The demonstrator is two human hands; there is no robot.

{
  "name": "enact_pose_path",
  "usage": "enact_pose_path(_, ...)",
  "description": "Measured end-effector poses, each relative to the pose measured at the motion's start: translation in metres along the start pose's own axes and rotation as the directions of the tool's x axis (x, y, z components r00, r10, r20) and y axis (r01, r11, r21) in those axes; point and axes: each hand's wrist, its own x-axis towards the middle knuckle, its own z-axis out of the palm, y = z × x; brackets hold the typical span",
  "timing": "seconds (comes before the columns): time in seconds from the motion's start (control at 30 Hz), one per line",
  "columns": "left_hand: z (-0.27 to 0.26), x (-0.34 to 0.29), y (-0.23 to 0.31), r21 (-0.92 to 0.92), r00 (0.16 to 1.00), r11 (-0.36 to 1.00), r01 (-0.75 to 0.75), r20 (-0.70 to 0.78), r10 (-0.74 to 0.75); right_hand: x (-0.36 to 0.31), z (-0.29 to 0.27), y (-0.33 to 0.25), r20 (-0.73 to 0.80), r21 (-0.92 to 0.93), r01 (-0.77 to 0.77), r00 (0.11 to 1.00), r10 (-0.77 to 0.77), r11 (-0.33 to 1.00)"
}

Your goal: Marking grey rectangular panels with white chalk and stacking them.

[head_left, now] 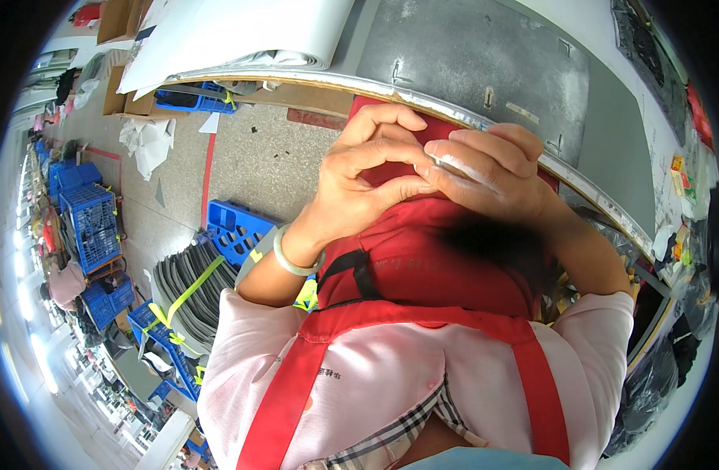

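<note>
My left hand [367, 168], with a pale bangle [285, 254] at its wrist, is held up before my red apron [406, 258]. Its thumb and forefinger are pinched together, the other fingers curled. Right beside it, my right hand [493, 168] has bent, closed fingers, and the fingertips of both hands meet. A white coating or wrap that I cannot tell apart runs along one right finger. Whatever lies between the fingertips is too small or hidden to make out. Just beyond the hands is the worktable's edge [587, 192].
On the worktable lie a grey, white-dusted board [469, 66] and large white sheets [242, 35]. At my left stand a blue crate [238, 231] and a stack of dark sheets [191, 294] tied with yellow strap. Crumpled paper [148, 145] lies on the floor.
</note>
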Motion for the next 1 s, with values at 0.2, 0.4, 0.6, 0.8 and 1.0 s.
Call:
enact_pose_path(0.2,0.0,0.005,-0.002,0.062,1.0,0.998,0.005,-0.004,-0.004,0.0,-0.01,0.005,0.129,0.193,-0.144,0.984,0.121,0.97)
enact_pose_path(0.4,-0.001,0.006,-0.021,0.122,0.991,0.984,0.132,0.016,-0.135,-0.041,-0.024,0.047,0.188,0.257,-0.681,0.731,0.655,0.686)
enact_pose_path(0.6,0.019,0.045,-0.037,0.617,0.994,0.786,-0.044,0.103,-0.024,-0.127,-0.078,0.137,-0.026,0.391,-0.92,-0.003,1.0,0.008)
enact_pose_path(0.8,0.03,0.048,-0.068,0.734,0.987,0.667,-0.126,0.16,0.01,-0.138,-0.085,0.152,0.105,0.599,-0.792,-0.065,0.992,-0.116)
enact_pose_path(1.0,0.032,0.047,-0.07,0.736,0.985,0.664,-0.134,0.171,0.01,-0.121,-0.081,0.153,0.31,0.541,-0.807,-0.07,0.948,-0.236)
